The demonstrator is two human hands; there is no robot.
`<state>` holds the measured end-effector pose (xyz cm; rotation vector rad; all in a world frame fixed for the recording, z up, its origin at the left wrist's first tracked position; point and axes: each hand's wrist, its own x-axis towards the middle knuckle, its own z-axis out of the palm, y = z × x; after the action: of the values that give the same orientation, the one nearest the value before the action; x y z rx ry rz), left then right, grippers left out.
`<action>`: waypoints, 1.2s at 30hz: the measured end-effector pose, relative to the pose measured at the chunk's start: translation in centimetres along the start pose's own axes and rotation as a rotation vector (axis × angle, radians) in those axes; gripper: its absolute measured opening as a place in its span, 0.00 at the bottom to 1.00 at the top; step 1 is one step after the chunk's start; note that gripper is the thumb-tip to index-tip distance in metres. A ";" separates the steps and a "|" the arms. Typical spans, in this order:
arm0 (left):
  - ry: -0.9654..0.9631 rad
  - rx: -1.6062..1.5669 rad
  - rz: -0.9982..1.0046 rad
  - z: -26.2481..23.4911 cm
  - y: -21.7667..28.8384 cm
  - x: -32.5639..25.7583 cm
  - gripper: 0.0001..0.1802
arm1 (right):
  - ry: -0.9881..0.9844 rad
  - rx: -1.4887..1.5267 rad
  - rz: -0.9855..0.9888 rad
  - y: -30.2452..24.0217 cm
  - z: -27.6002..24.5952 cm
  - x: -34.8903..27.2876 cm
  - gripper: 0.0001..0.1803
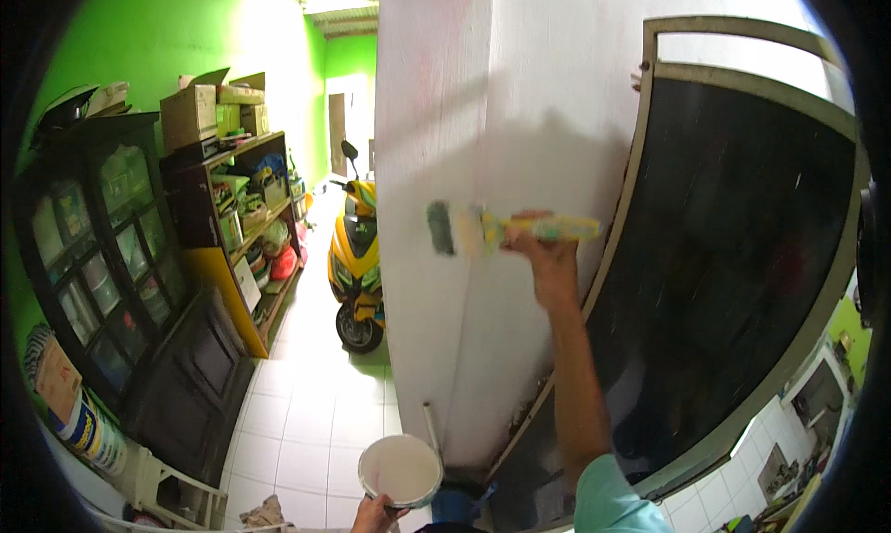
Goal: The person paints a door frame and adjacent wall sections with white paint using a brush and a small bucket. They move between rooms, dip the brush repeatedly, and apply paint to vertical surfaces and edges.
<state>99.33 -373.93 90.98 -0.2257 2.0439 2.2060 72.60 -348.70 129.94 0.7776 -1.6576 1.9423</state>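
Note:
My right hand (543, 245) is closed round the yellow handle of a paintbrush (568, 227), raised in front of a whitish wall (436, 320). The brush points left, its pale, blurred head ending in a dark greenish patch that looks like the bristles. Whether the bristles touch the wall I cannot tell. Low in the view, my left hand (376, 513) grips the rim of a round white bucket (364, 477), fingers partly hidden. Whitish paint (404, 468) shows inside it.
A dark panel door in a pale frame (634, 190) stands right of the wall. Leftward are a yellow scooter (357, 245), a loaded shelf (243, 245), a dark glazed cabinet (121, 255) and a pale chair or stool (167, 482). White tiles (302, 431) cover the floor.

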 end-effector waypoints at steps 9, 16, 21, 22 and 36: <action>0.239 -0.457 -0.177 -1.0 -2.4 1.3 0.33 | -0.269 -0.387 -0.641 -14.4 4.1 16.7 0.14; 0.270 -0.466 -0.166 -2.1 -3.6 2.4 0.33 | -0.102 -0.853 -1.048 -18.9 5.4 22.8 0.11; 0.264 -0.473 -0.161 -2.2 -4.1 3.2 0.33 | -0.049 -1.004 -1.432 -17.9 6.5 19.7 0.09; 0.252 -0.473 -0.160 -1.9 -4.0 3.8 0.33 | -0.064 -1.022 -1.483 -15.9 5.8 20.6 0.13; 0.238 -0.511 -0.149 -2.6 -5.3 5.0 0.34 | -0.166 -1.085 -1.153 -19.7 4.8 24.4 0.09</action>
<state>95.55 -376.11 84.66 -0.6926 1.4488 2.6632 68.62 -350.55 161.32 1.0324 -1.4646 0.1349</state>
